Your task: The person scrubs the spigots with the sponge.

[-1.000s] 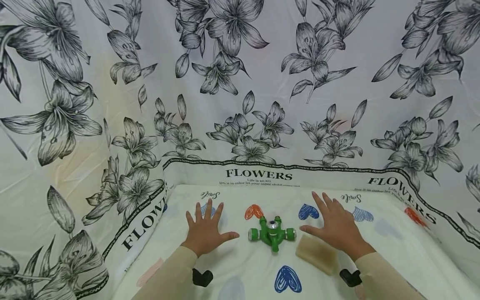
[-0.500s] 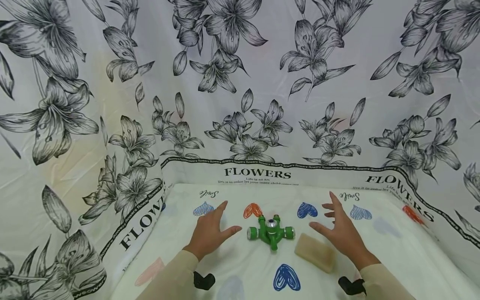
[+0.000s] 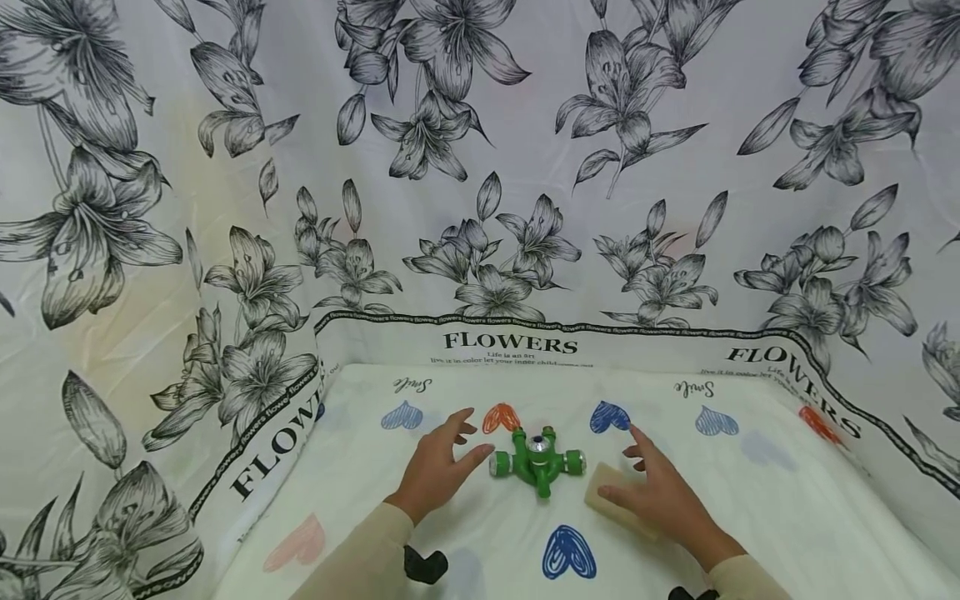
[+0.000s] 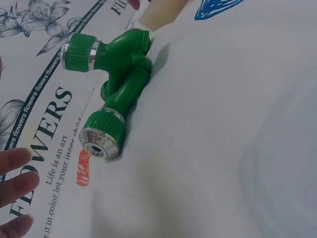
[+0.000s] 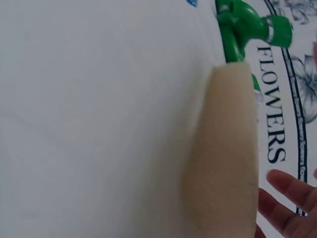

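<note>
A green faucet-like valve (image 3: 538,467) with silver-ringed knobs sits on the cloth at the centre of the head view. Just left of it is my left hand (image 3: 433,468), fingers loosely bent and holding nothing. In the left wrist view, its fingertips (image 4: 22,186) are apart from the valve. To the valve's right lies a tan sponge (image 3: 602,490). My right hand (image 3: 667,500) overlaps the sponge in the head view, its thumb across it and fingers spread. From the right wrist, the sponge (image 5: 225,158) looms close, with fingers (image 5: 287,188) beyond its far edge.
A white cloth (image 3: 390,500) printed with hearts covers the table. Flower-printed curtains (image 3: 510,125) hang behind and on the sides. Black wrist straps (image 3: 425,565) show near the sleeves.
Both hands have turned from spread, palms down, to sideways with bent fingers. The left has come in toward the valve; the right has moved left and down over the sponge.
</note>
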### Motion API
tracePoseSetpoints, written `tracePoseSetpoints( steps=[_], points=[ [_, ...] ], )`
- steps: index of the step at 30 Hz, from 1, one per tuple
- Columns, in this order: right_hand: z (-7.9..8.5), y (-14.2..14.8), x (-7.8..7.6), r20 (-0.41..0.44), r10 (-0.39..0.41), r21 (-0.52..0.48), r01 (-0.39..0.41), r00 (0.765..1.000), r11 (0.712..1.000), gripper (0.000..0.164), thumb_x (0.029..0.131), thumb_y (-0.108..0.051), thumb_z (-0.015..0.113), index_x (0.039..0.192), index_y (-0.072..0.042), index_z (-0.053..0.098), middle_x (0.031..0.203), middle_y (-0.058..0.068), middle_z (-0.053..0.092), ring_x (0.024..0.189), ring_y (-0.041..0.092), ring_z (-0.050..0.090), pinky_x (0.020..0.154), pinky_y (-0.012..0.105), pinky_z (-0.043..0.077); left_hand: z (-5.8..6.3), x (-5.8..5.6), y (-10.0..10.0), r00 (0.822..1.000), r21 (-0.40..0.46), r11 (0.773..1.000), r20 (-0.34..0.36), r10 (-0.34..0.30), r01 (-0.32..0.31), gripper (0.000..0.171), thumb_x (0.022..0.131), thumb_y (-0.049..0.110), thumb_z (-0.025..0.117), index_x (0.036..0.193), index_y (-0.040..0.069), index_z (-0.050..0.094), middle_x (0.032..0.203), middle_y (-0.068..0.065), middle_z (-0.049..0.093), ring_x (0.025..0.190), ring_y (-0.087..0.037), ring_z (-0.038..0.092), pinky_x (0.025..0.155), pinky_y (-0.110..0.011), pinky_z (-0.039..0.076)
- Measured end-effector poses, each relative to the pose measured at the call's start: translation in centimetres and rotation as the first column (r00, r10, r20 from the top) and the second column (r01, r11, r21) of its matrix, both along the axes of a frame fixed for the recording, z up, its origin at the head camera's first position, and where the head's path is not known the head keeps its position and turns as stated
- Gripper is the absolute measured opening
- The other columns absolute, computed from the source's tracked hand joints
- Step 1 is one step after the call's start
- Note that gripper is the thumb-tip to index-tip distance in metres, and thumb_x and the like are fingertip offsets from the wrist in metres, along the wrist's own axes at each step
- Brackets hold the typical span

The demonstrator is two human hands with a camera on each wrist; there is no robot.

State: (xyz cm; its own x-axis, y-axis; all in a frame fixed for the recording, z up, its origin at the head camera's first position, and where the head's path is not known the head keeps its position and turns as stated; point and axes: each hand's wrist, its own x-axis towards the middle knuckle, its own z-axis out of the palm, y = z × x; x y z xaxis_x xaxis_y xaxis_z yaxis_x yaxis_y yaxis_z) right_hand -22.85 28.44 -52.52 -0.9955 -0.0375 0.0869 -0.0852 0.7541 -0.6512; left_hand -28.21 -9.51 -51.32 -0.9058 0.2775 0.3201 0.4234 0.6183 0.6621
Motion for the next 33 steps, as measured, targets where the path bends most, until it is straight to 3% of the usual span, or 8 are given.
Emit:
tracePoseSetpoints(
  steps=[4, 9, 17, 20, 24, 29, 33],
  points=[
    [-1.4, -0.6, 0.0, -0.002, 0.022, 0.123, -0.021, 1.000, 0.992, 0.126, 0.075, -0.064, 0.096, 0.168, -0.005, 0.036, 0.135, 0.013, 0.066, 0.113, 0.031, 0.063, 0.096, 0.057, 0.058, 0.0, -0.2, 1.2, 1.000, 0.013, 1.000, 0.000, -0.021, 0.021, 0.075, 0.104, 0.061, 0.069, 0.160, 0.015, 0.051, 0.135, -0.006, 0.072, 0.120, -0.025, 0.067, 0.102, -0.056, 0.056],
    [-2.4, -0.9, 0.1, -0.050, 0.038, 0.200, -0.027, 0.998, 0.979, 0.110, 0.075, -0.048, 0.100, 0.163, -0.007, 0.048, 0.123, 0.004, 0.067, 0.093, 0.018, 0.054, 0.081, 0.041, 0.054, -0.1, -0.6, 2.7, 0.998, 0.029, 0.998, -0.026, -0.062, 0.063, 0.074, 0.105, 0.062, 0.066, 0.160, 0.015, 0.051, 0.136, -0.007, 0.072, 0.120, -0.023, 0.067, 0.101, -0.053, 0.057],
    [-2.6, -0.9, 0.5, -0.113, 0.089, 0.288, -0.053, 0.990, 0.956, 0.090, 0.080, -0.044, 0.097, 0.151, -0.003, 0.060, 0.127, 0.007, 0.067, 0.098, 0.020, 0.055, 0.082, 0.044, 0.053, -0.4, -0.9, 5.0, 0.995, 0.031, 0.994, -0.022, -0.102, 0.103, 0.062, 0.107, 0.049, 0.071, 0.157, 0.017, 0.053, 0.132, -0.004, 0.072, 0.118, -0.023, 0.067, 0.097, -0.050, 0.059],
    [-2.0, -0.7, 0.4, -0.171, 0.101, 0.304, -0.045, 0.980, 0.952, 0.084, 0.082, -0.045, 0.096, 0.147, -0.002, 0.064, 0.126, 0.010, 0.068, 0.101, 0.022, 0.058, 0.085, 0.045, 0.055, -0.4, -1.2, 5.9, 0.993, 0.040, 0.992, -0.015, -0.118, 0.119, 0.060, 0.106, 0.048, 0.071, 0.155, 0.018, 0.054, 0.131, -0.005, 0.072, 0.119, -0.023, 0.067, 0.096, -0.049, 0.060],
    [-0.8, -0.5, 0.3, -0.224, 0.104, 0.301, -0.033, 0.969, 0.953, 0.083, 0.083, -0.047, 0.096, 0.144, 0.000, 0.066, 0.125, 0.011, 0.067, 0.103, 0.024, 0.060, 0.086, 0.045, 0.057, -0.6, -1.4, 6.9, 0.991, 0.066, 0.989, 0.016, -0.132, 0.131, 0.070, 0.105, 0.056, 0.070, 0.159, 0.015, 0.052, 0.133, -0.005, 0.072, 0.121, -0.024, 0.067, 0.098, -0.049, 0.059],
    [1.6, -0.8, 0.8, -0.247, 0.081, 0.238, -0.020, 0.966, 0.971, 0.086, 0.085, -0.042, 0.095, 0.150, 0.002, 0.061, 0.127, 0.013, 0.063, 0.101, 0.023, 0.056, 0.081, 0.042, 0.057, -1.3, -1.5, 7.8, 0.989, 0.075, 0.989, 0.054, -0.135, 0.131, 0.071, 0.104, 0.055, 0.072, 0.159, 0.015, 0.053, 0.133, -0.002, 0.071, 0.118, -0.021, 0.065, 0.099, -0.049, 0.058],
    [3.9, -1.1, 1.4, -0.335, 0.071, 0.161, -0.017, 0.940, 0.987, 0.080, 0.086, -0.036, 0.095, 0.148, 0.001, 0.062, 0.127, 0.014, 0.060, 0.102, 0.025, 0.055, 0.075, 0.041, 0.056, -1.8, -1.5, 8.4, 0.986, 0.052, 0.986, 0.056, -0.160, 0.157, 0.067, 0.103, 0.049, 0.076, 0.157, 0.014, 0.055, 0.130, 0.002, 0.071, 0.117, -0.018, 0.066, 0.102, -0.048, 0.058]
  ],
)
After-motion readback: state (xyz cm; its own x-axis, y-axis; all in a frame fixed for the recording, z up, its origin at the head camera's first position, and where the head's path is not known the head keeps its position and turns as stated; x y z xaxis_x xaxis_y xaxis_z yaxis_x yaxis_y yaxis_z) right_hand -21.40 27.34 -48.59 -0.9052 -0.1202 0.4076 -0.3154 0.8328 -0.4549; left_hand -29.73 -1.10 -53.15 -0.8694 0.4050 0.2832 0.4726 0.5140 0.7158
